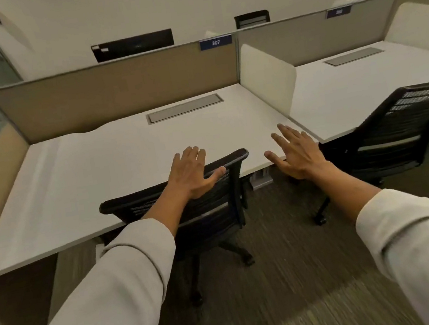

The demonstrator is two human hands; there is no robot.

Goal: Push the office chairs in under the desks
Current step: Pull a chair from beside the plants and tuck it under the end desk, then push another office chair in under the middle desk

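Centre of frame: a black mesh-backed office chair on castors (186,202) stands tucked against the front edge of a white rectangular desk (92,175), its seat under the desktop and its backrest top rail level with the desk edge. The left hand (191,175), coming out of a pale long sleeve (103,298), lies flat over that top rail, fingers spread and extended forward over the desktop, thumb out to the side along the rail. The hand is open and is not closed around the rail; palm contact with the rail appears likely but cannot be confirmed.

Right of centre: the right hand (294,154) is open with fingers splayed, holding nothing, positioned over the front right corner of the same desk.

Right side of frame: a second black mesh-backed office chair (398,132) stands at the adjoining white desk (357,85), angled, with its backrest clear of the desk edge and most of its base out on the grey-brown striped carpet (294,275).

Upper centre: a tan fabric partition panel (114,93) runs behind both desks and carries a blue number plate reading 307 (215,42). A white rounded divider screen (267,76) stands between the two desks. A grey rectangular cable hatch (184,108) is set into the near desk's surface.
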